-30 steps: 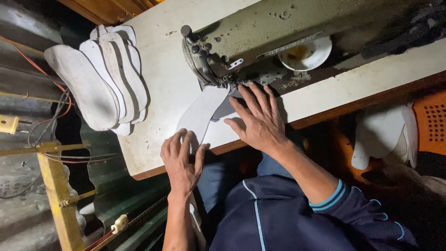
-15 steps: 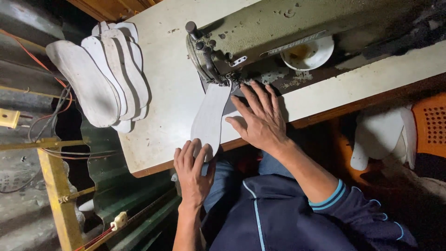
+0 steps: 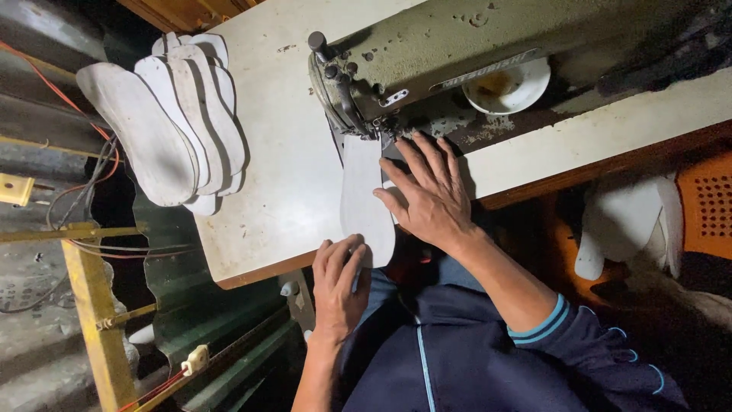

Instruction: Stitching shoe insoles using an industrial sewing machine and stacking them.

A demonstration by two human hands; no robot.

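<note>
A white insole-shaped piece (image 3: pixel 361 191) lies on the pale table (image 3: pixel 282 175), its far end under the presser foot of the olive-green sewing machine (image 3: pixel 427 57). My left hand (image 3: pixel 335 286) presses its fingertips on the piece's near end at the table's edge. My right hand (image 3: pixel 428 200) lies flat with fingers spread, its thumb and forefinger on the piece's right edge just beside the needle. The right arm wears a dark blue sleeve with light blue cuffs.
A fanned stack of several white insoles (image 3: pixel 171 122) sits on the table's far left corner. A white bowl (image 3: pixel 508 85) rests on the machine bed. More white pieces (image 3: pixel 621 221) and an orange crate (image 3: pixel 705 206) are at right. A yellow metal frame (image 3: pixel 91 305) and red wires (image 3: pixel 53 72) stand at left.
The white piece has swung from slanting to lying straight toward me under the presser foot. My left hand has shifted right along the table's edge. My right hand stayed put.
</note>
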